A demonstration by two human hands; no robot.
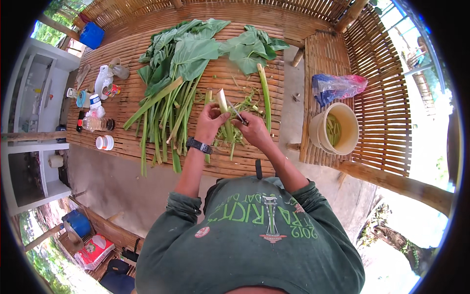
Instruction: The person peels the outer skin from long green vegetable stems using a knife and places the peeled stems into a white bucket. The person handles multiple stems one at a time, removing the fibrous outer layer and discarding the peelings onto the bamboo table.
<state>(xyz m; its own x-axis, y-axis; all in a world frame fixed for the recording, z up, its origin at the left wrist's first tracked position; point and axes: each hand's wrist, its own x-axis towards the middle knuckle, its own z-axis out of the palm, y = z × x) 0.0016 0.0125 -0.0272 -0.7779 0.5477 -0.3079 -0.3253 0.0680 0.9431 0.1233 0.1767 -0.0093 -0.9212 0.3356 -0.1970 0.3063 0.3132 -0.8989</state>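
Nearest the camera: the green shirt (249,245) of the person at work, facing the near edge of the bench (134,56). The stalk (223,103) stands tilted above the bench, between the two hands, its upper part pale and its lower part green. The left grip (211,121) is closed around it; the right grip (251,127) grasps a knife (237,113), blade beside the stalk.

Handling, as judged: light, fairly stiff along its length, moist and probably slippery where pale; likely to bruise or snap if bent. Best held on the green lower part, fingers clear of the blade.

Around it lie thin green peelings (252,100). To the left is a heap of stalks (164,110), with broad leaves (196,54) at the far end. Bottles (93,124) and jars occupy the left side.

The bench top is of split bamboo slats, ridged and gapped. To the right, a slatted seat (328,56) carries a cream bucket (318,130) with green pieces inside and a crumpled bag (338,89). Bare grey floor (132,169) shows below; the slatted wall (382,98) admits daylight.
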